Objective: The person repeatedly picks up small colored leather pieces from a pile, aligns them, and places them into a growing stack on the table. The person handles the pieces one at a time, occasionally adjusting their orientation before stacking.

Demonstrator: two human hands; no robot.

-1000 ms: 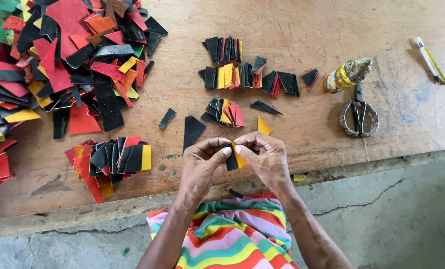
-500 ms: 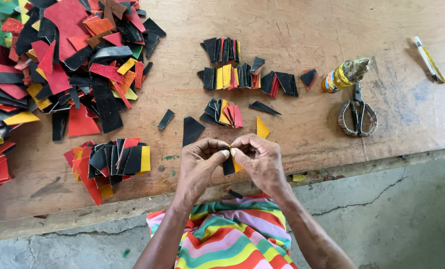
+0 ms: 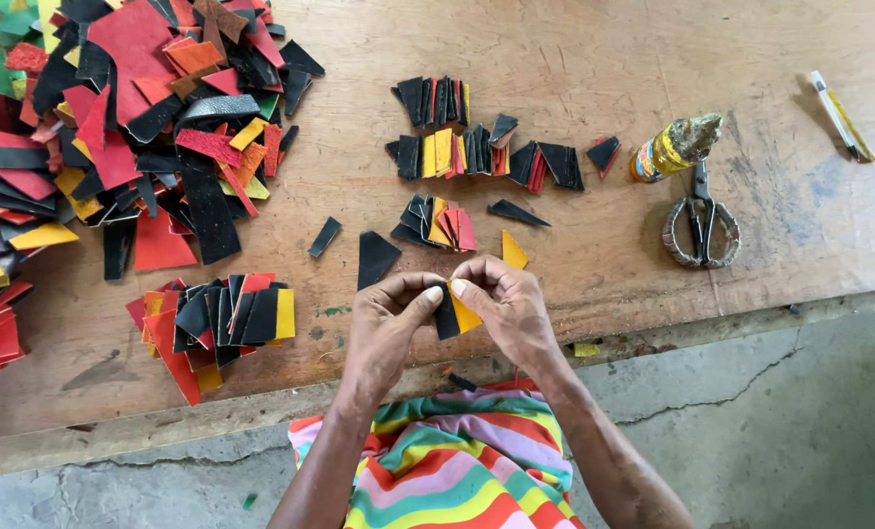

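Head view: at lower centre, the left hand (image 3: 386, 328) and right hand (image 3: 504, 304) meet, fingers pinched on a black piece (image 3: 445, 315) backed by a yellow piece (image 3: 467, 317), raised over the table (image 3: 594, 59) edge, close for alignment.

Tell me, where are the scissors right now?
The scissors lie on the wooden table, right of the hands, just below the yellow glue bottle.
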